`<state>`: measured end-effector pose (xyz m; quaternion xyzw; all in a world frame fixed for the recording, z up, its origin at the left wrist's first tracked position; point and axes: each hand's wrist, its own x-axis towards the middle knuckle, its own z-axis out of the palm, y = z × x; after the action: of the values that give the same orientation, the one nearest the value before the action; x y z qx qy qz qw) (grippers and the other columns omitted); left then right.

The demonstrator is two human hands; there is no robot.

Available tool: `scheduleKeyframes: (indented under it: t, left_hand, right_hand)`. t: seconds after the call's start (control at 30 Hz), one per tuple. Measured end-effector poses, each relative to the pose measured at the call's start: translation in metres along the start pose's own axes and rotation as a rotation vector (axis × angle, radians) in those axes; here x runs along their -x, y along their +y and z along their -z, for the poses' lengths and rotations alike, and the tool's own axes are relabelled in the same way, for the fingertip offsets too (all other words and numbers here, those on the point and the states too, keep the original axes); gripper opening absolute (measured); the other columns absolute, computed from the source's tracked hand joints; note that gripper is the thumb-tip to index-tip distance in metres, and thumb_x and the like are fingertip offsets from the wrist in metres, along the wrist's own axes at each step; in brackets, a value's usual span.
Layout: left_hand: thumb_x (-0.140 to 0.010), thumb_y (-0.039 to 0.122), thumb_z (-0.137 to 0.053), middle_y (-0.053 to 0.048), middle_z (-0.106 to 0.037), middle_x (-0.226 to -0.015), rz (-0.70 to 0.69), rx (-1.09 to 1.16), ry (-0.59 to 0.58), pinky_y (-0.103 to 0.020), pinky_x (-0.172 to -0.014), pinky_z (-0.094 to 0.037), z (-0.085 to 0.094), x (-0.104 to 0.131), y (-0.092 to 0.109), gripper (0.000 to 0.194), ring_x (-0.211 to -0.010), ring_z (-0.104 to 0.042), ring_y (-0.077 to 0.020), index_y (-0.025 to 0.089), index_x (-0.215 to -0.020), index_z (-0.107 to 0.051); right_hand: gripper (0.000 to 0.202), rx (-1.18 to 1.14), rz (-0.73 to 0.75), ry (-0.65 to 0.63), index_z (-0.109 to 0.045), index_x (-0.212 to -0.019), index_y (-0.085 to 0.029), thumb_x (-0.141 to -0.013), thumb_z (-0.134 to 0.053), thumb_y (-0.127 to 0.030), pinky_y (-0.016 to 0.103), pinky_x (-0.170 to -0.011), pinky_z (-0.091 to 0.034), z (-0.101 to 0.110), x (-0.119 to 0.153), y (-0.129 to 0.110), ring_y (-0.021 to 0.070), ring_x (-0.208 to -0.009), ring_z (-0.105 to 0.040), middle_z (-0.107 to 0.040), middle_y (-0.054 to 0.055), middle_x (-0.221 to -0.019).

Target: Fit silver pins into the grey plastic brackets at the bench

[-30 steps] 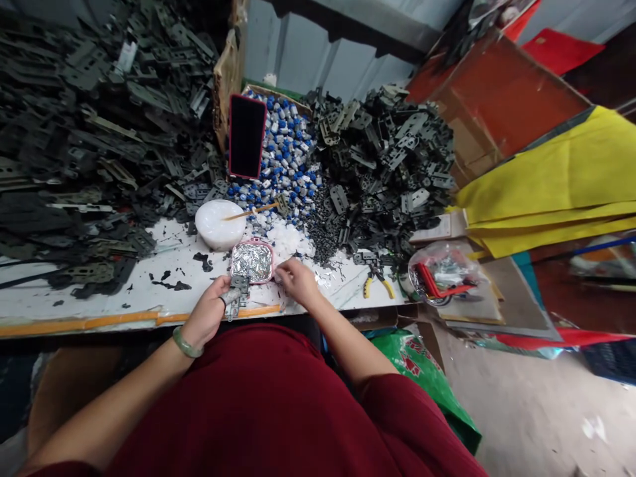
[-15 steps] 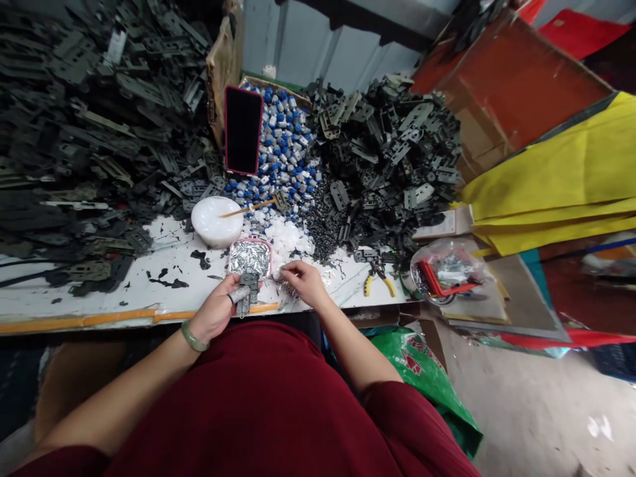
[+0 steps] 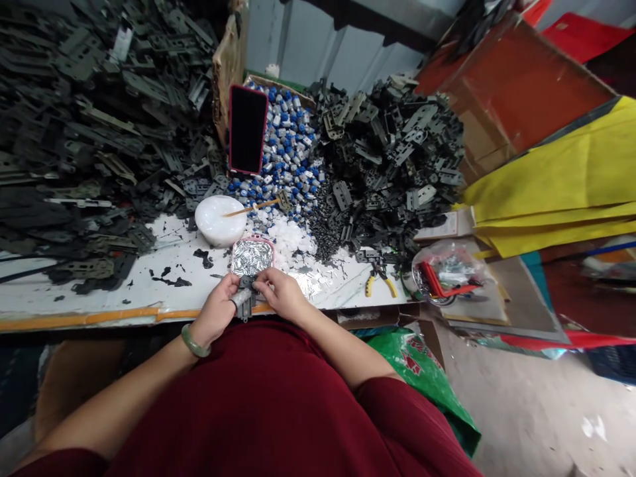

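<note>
My left hand (image 3: pixel 217 311) grips a dark grey plastic part (image 3: pixel 244 307) upright over the table's front edge. At the part's upper end, the fingers of my right hand (image 3: pixel 282 295) are pinched together, touching or nearly touching it. Whatever they hold is too small or too hidden to make out. Just beyond both hands sits a pink-rimmed tray (image 3: pixel 273 250) full of small shiny metal pieces (image 3: pixel 252 255). Thin flat metal strips (image 3: pixel 309 282) lie to the right, with a heap of small white pieces (image 3: pixel 291 235) behind them.
A white bowl (image 3: pixel 218 225) with a stick (image 3: pixel 253 207) across it stands behind the tray. Blue-and-silver motors (image 3: pixel 293 146) are heaped behind an upright phone (image 3: pixel 247 129). Grey plastic parts pile up left (image 3: pixel 99 132) and right (image 3: pixel 397 146). Yellow-handled pliers (image 3: pixel 380 281) lie at right.
My right hand has moved left from the white pieces and metal strips to the plastic part. My left hand keeps hold of the part in about the same place.
</note>
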<state>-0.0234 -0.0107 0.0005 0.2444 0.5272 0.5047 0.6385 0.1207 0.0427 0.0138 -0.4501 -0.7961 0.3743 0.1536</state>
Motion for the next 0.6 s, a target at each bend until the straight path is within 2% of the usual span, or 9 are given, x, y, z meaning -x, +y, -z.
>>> scheduleKeyframes:
  t: [0.1,0.2,0.27,0.33,0.37,0.47,0.6]
  left_hand:
    - [-0.058,0.022,-0.071,0.001,-0.064,-0.072,0.051,0.028,-0.028,-0.021,-0.049,-0.042,0.0,-0.001,0.0,0.03,-0.062,-0.06,-0.0132,0.019,-0.08,-0.051]
    - [-0.058,0.022,-0.072,0.002,-0.064,-0.072,0.087,0.032,-0.031,-0.02,-0.046,-0.041,0.001,-0.002,-0.002,0.031,-0.056,-0.056,-0.0113,0.018,-0.081,-0.052]
    - [-0.057,0.023,-0.073,0.002,-0.063,-0.069,0.112,0.023,-0.019,-0.02,-0.045,-0.041,0.001,-0.003,-0.003,0.032,-0.052,-0.054,-0.0102,0.018,-0.082,-0.052]
    - [-0.056,0.023,-0.074,0.003,-0.062,-0.067,0.134,0.015,-0.008,-0.02,-0.045,-0.041,0.002,-0.004,-0.004,0.034,-0.05,-0.053,-0.0097,0.018,-0.082,-0.053]
    - [-0.056,0.023,-0.074,0.004,-0.062,-0.067,0.145,0.01,-0.007,-0.02,-0.045,-0.041,0.001,-0.004,-0.005,0.034,-0.051,-0.054,-0.0097,0.018,-0.083,-0.054]
    - [-0.056,0.023,-0.075,0.003,-0.063,-0.069,0.163,-0.007,-0.012,-0.02,-0.046,-0.042,0.0,-0.004,-0.005,0.036,-0.052,-0.055,-0.0098,0.017,-0.085,-0.055]
    - [-0.056,0.023,-0.074,0.002,-0.063,-0.07,0.145,-0.012,-0.019,-0.019,-0.046,-0.043,-0.002,-0.005,-0.006,0.034,-0.055,-0.056,-0.0105,0.017,-0.083,-0.054]
  right_hand:
    - [0.01,0.028,0.022,-0.007,-0.061,-0.086,-0.02,-0.087,-0.055,-0.028,0.023,-0.072,-0.042,-0.003,0.002,0.002,0.0137,-0.079,-0.059,-0.065,0.002,-0.086]
    - [0.013,-0.004,0.018,-0.03,-0.064,-0.088,-0.02,-0.089,-0.053,-0.027,0.023,-0.072,-0.043,0.008,-0.001,0.02,0.0129,-0.078,-0.06,-0.066,0.002,-0.086]
    - [0.016,0.102,-0.092,0.093,-0.065,-0.091,-0.019,-0.09,-0.05,-0.025,0.024,-0.073,-0.044,0.022,-0.005,0.039,0.0143,-0.082,-0.06,-0.066,0.004,-0.089]
    - [0.018,0.317,-0.265,0.243,-0.065,-0.092,-0.019,-0.091,-0.049,-0.025,0.026,-0.074,-0.043,0.037,-0.009,0.059,0.0173,-0.086,-0.059,-0.065,0.007,-0.093]
    - [0.018,0.423,-0.332,0.265,-0.065,-0.092,-0.018,-0.091,-0.048,-0.025,0.027,-0.074,-0.042,0.043,-0.011,0.068,0.0186,-0.088,-0.059,-0.065,0.008,-0.095]
    - [0.019,0.642,-0.383,0.201,-0.065,-0.091,-0.017,-0.092,-0.047,-0.023,0.028,-0.075,-0.041,0.05,-0.014,0.084,0.0209,-0.093,-0.057,-0.063,0.011,-0.097]
    - [0.018,0.721,-0.346,0.183,-0.062,-0.095,-0.016,-0.092,-0.046,-0.023,0.029,-0.075,-0.041,0.047,-0.015,0.091,0.022,-0.095,-0.054,-0.061,0.013,-0.102]
